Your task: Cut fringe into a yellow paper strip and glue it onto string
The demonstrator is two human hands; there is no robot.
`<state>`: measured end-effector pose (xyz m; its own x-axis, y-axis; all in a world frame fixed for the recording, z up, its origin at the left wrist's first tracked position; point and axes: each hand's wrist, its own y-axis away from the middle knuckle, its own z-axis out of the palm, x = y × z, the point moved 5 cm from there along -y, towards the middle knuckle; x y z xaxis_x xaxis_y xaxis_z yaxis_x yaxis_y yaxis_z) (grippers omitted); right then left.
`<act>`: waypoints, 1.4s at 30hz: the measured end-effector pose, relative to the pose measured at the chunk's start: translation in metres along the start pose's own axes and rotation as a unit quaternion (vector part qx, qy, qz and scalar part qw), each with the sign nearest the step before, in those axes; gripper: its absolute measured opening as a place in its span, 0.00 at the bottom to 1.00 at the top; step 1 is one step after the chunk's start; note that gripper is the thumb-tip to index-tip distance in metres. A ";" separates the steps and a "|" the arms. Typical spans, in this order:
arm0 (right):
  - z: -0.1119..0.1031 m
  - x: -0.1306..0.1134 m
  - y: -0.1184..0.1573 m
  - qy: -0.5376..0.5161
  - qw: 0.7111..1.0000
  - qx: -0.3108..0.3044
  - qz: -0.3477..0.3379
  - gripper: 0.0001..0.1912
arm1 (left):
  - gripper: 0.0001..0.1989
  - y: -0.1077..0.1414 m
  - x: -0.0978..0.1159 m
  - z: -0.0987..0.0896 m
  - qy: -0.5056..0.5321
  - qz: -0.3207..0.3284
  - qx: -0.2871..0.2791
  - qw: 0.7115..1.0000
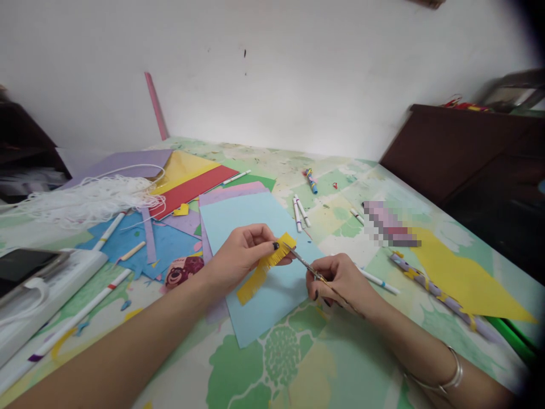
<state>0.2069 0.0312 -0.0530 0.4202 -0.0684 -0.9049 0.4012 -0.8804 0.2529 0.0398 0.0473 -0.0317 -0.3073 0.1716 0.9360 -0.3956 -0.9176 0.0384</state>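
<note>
My left hand pinches a yellow paper strip whose one edge is cut into a fringe. My right hand is closed round the handles of small metal scissors. The scissor tips meet the strip near its upper right end, just beside my left fingertips. Beneath both lies a light blue sheet, over pink and purple sheets.
White string, coloured sheets and a phone on a power strip lie left. Markers lie beyond the blue sheet. At right are a decorated purple roll and yellow paper.
</note>
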 end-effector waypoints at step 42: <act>0.000 0.001 0.000 -0.028 0.999 -0.003 -0.019 0.06 | 0.06 -0.001 0.000 0.000 0.024 0.008 -0.009 1.000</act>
<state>0.2076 0.0310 -0.0542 0.3592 -0.0613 -0.9312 0.4208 -0.8800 0.2203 0.0400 0.0485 -0.0315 -0.3547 0.1733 0.9188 -0.4053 -0.9140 0.0159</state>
